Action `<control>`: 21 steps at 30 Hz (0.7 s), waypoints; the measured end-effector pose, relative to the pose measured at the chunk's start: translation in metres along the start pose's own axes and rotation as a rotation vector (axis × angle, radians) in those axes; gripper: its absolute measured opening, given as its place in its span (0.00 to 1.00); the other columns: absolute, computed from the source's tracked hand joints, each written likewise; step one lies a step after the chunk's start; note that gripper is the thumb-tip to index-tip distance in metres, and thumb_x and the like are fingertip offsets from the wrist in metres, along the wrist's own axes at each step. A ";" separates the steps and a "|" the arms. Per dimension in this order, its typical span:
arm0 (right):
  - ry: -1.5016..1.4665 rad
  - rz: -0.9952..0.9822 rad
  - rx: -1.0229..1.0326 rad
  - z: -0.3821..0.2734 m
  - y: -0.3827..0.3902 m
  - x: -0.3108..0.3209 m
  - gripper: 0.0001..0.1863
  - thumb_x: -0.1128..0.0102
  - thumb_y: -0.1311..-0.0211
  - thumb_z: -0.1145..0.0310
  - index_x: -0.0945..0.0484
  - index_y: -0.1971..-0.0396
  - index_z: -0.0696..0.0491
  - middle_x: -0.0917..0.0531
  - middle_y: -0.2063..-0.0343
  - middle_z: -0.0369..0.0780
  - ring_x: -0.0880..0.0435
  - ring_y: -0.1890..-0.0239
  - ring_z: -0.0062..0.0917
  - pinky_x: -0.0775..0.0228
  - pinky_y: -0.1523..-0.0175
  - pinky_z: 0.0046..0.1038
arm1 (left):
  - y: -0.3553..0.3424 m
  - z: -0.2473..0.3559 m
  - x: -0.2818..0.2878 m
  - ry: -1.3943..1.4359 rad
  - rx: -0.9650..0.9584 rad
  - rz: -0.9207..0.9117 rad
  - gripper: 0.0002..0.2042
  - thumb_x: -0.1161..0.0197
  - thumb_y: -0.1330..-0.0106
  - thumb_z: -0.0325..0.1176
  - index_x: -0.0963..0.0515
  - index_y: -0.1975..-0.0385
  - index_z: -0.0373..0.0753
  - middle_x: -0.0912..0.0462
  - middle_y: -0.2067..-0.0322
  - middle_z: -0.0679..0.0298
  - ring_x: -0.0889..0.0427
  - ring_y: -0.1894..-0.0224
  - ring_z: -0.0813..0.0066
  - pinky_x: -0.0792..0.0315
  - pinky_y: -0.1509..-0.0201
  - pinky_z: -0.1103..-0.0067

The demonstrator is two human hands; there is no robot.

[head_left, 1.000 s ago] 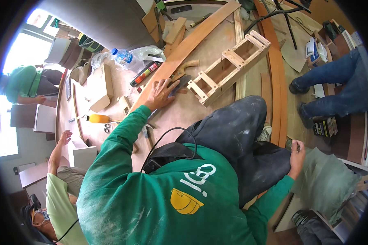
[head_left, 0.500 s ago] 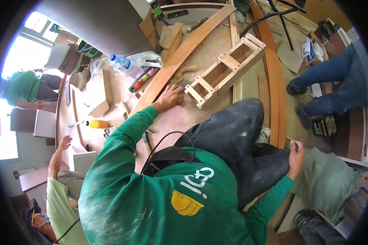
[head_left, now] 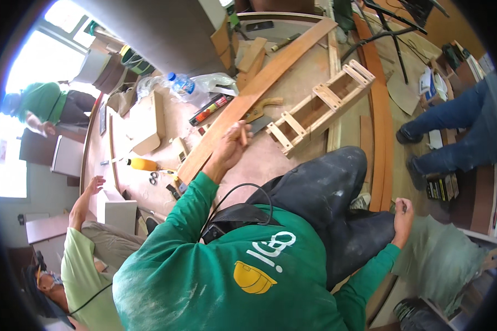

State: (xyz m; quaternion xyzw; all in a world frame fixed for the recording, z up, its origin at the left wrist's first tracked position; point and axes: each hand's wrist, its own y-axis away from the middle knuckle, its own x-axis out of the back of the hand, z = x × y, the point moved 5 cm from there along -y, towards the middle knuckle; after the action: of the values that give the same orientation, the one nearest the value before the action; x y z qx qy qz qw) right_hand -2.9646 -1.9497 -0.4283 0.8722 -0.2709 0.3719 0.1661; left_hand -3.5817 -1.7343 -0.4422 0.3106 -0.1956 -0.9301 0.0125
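My left hand [head_left: 228,150] is raised over the worktable, beside a long reddish-brown board [head_left: 259,88]. Its fingers are curled together; whatever they may pinch is too small to make out. Just beyond lies a handsaw [head_left: 259,126] with a yellowish wooden handle, its grey blade pointing towards me. To the right of the saw, a long open wooden frame box [head_left: 320,107] with light slats across it lies slantwise, apart from my hand. My right hand [head_left: 404,220] rests by my knee, closed around a small dark thing I cannot identify.
Left of the board are a printed tube [head_left: 211,109], a water bottle [head_left: 181,84], a yellow bottle [head_left: 142,164] and scissors [head_left: 153,177]. A co-worker's hand [head_left: 96,185] is near a white box [head_left: 116,212]. Another person's legs [head_left: 447,116] stand at right, near long boards [head_left: 378,138].
My left hand has lifted off the table near the saw and drawn back, its fingers curling upward. The whole view has shifted, while my right hand stays by my knee.
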 end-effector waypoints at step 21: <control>-0.052 -0.015 -0.032 0.026 0.006 0.004 0.18 0.38 0.25 0.57 0.19 0.53 0.59 0.15 0.57 0.46 0.18 0.57 0.35 0.27 0.46 0.35 | -0.010 -0.002 -0.054 0.421 0.240 -0.154 0.16 0.58 0.16 0.26 0.38 0.33 0.31 0.24 0.40 0.41 0.19 0.37 0.54 0.19 0.32 0.72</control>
State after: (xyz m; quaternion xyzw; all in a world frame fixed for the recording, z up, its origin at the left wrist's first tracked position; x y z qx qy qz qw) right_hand -2.9515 -1.9687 -0.4427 0.8808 -0.2746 0.3433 0.1756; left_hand -3.5357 -1.7185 -0.4164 0.5109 -0.2732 -0.8132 -0.0549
